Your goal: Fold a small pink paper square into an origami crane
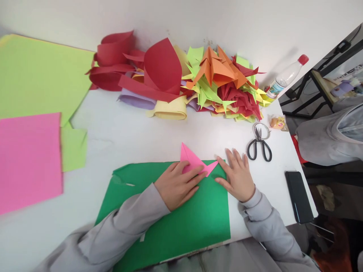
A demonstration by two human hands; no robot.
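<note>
A folded pink paper piece lies near the top edge of a green sheet. My left hand lies flat over the lower part of the pink piece, its fingers stretched to the right and hiding some of it. One narrow pink point sticks out to the right, and its tip meets the index finger of my right hand. That hand rests with its fingers spread, partly on the green sheet's right edge and partly on the white table. Neither hand grips anything.
Black-handled scissors lie by a tape roll, with a phone at the right edge. Folded paper shapes and a bottle stand at the back. Pink sheets and light green sheets lie left.
</note>
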